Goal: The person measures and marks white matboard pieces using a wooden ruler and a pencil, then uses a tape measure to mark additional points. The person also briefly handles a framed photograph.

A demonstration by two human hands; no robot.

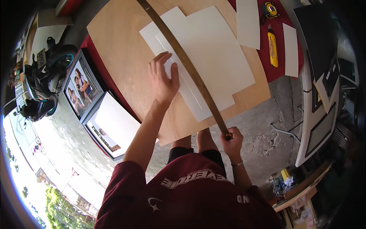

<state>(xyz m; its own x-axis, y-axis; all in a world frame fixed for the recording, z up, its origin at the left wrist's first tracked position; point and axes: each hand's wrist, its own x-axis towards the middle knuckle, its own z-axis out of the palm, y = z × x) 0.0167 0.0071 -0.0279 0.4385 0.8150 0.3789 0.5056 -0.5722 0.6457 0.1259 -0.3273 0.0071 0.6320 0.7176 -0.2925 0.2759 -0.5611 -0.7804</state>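
A white mat board [219, 49] with stepped corners lies on a plywood board [118, 34]. A thin line runs along its left side. Across the white board slants a long brown straightedge [186, 61]; its far end passes out of view at the top. My right hand [231, 140] is closed around the near end of the straightedge, just past the plywood's front edge. Over the board's left side is my left hand [164, 78], holding nothing, thumb apart from the fingers. Its fingertips are close to the thin line; whether they touch the board I cannot tell.
On red cloth at the right lie a yellow utility knife [272, 49], a tape measure [270, 10] and white board strips [291, 49]. Framed photos [83, 86] lean at the left, near a motorcycle [45, 80]. Frames and panels [318, 126] stand at the right.
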